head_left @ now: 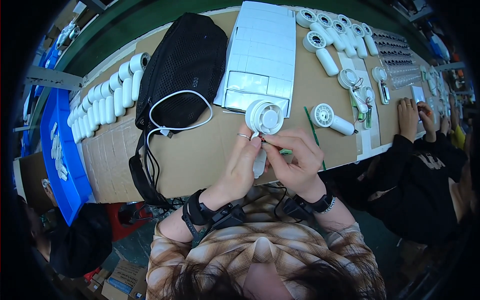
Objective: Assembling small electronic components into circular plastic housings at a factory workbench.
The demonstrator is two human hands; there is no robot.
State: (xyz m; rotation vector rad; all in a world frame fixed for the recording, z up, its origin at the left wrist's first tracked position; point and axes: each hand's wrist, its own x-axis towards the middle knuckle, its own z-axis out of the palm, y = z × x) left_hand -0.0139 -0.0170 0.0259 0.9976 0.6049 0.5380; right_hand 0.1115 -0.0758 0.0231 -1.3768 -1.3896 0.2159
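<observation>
White plastic round-headed fan [265, 118], near centre, gripped by the left hand [239, 169] and pinched below its head by the right hand [300, 158], seems mid-fitting, calling next for steady alignment

Cool, fairly even light is falling, seemingly from overhead, onto the cardboard-covered table [195, 167], while the floor [132, 252] below is sinking into dimness. The white box [262, 40] is glowing pale, nearly washing out, and glossy patches toward its near end are catching glare. The white fan [270, 118] is appearing reasonably crisp, though the tiny parts at its neck are blending together. A co-worker's dark clothing [400, 195] is losing detail in shadow. The fisheye lens is bending straight edges outward, smearing things near the rim, and black vignetting is swallowing the corners.
</observation>
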